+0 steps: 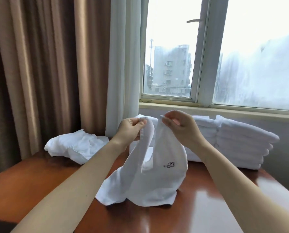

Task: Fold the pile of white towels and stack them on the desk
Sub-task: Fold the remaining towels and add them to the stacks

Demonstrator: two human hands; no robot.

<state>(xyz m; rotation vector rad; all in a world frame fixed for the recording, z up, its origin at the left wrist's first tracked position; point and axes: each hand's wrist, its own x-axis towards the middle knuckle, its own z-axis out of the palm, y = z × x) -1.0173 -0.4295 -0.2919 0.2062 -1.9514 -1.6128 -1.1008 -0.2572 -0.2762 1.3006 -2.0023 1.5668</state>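
Hands: left hand, right hand each pinch towel corners.
Done: tall stack.
Remaining: towel, plus pile left of stack.

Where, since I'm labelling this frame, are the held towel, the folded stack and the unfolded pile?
held towel [165, 182]: head view, on the hanging cloth below its embroidered mark.
folded stack [241, 142]: head view, on the rounded fold edges at its right side.
unfolded pile [73, 145]: head view, on the middle of the crumpled cloth.
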